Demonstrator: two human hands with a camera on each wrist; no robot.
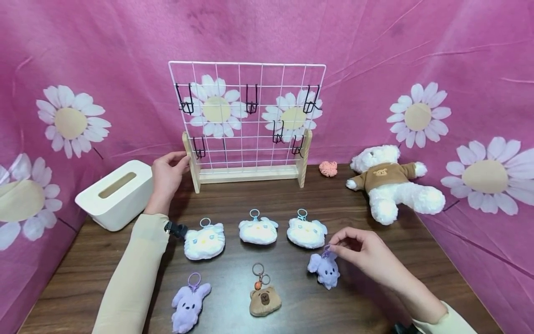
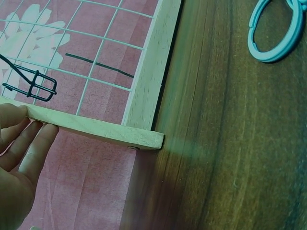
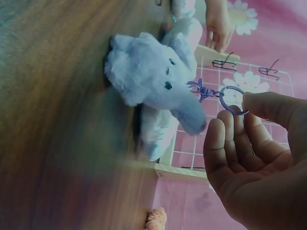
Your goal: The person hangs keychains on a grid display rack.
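My left hand point(image 1: 167, 178) grips the left wooden post point(image 2: 91, 123) of a white wire-grid display rack point(image 1: 246, 174), thumb and fingertips at its edge. Black hooks point(image 1: 251, 99) hang on the grid with nothing on them. Over the table's right side, my right hand point(image 1: 369, 255) pinches the ring point(image 3: 233, 100) of a floppy-eared purple plush keychain point(image 1: 326, 270). Whether the plush touches the table I cannot tell. Nearby lie three white cat-face plush keychains, left point(image 1: 204, 242), middle point(image 1: 257, 232) and right point(image 1: 306, 233).
A second purple plush keychain point(image 1: 189, 306) and a brown capybara keychain point(image 1: 264, 301) lie near the front of the table. At the left stands a white tissue box point(image 1: 121, 199). A white teddy bear point(image 1: 388, 181) and a pink fuzzy clip-like thing point(image 1: 328, 169) lie back right.
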